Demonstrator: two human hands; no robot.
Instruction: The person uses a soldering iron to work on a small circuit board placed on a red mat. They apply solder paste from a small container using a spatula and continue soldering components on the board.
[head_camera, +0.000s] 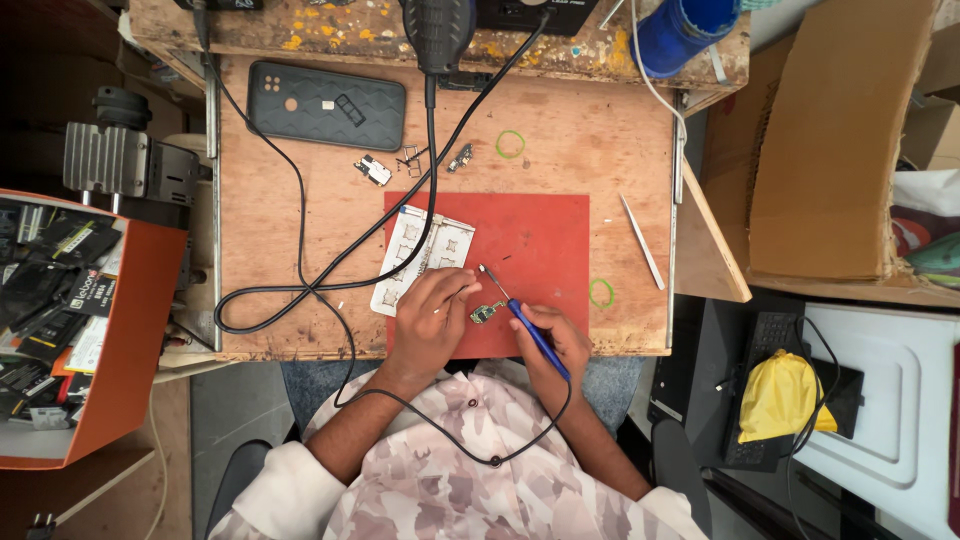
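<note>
I see the right hand (556, 340) in a closed grip around a blue soldering iron (520, 318), tip just above the small circuit board (484, 314). The left hand (432, 310) pinches that board's edge against the red mat (540, 240) on the worktop (620, 150).

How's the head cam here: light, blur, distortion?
Head view: even, soft light with weak shadows and no glare on the red mat; sharp around the left hand, right hand and blue tool; the small board is too tiny for detail; wide-angle lens bends the bench edges; left corner is dark.
</note>
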